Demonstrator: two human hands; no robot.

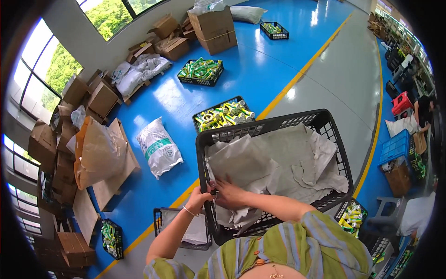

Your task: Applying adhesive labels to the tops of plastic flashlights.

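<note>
Crate: black crate point(278, 124), held up close, lined with grey paper point(260, 162).
Left hand point(199, 199): grip closed on crate's rim.
Right hand point(227, 193): pressed on paper; grip unclear.
Sack: white sack point(159, 148), green label, blue floor point(260, 60).

White sack point(159, 148), cardboard boxes point(213, 29), crates of green-yellow tubes point(201, 71) on blue floor point(260, 65)

Black plastic basket point(335, 153), tilted, held up; crumpled grey paper point(278, 162) lining inside.
</note>
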